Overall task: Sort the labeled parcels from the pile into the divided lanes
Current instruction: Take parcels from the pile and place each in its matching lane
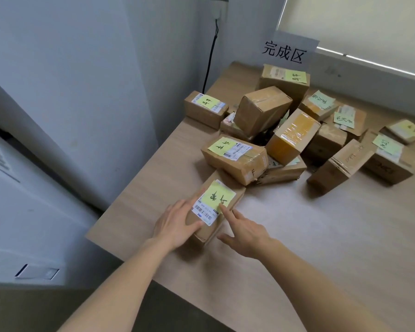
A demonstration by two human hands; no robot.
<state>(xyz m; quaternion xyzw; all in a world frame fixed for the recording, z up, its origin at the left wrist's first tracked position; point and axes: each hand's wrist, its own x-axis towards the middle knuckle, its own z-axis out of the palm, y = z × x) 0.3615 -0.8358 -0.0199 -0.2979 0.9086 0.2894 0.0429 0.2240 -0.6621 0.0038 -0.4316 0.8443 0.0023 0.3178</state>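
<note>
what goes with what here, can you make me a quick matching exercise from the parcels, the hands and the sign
Column one:
1. near parcel
2. left hand
3. right hand
4. paper sign

Column two:
a. stands at the back of the table, behind the pile
b. forefinger tip touches the yellow-green note
c. lies on the table in front of the pile, held between both hands
d. flat against the parcel's left side, thumb on the white shipping label

Pairs: 1-c, 2-d, 3-b, 4-a
</note>
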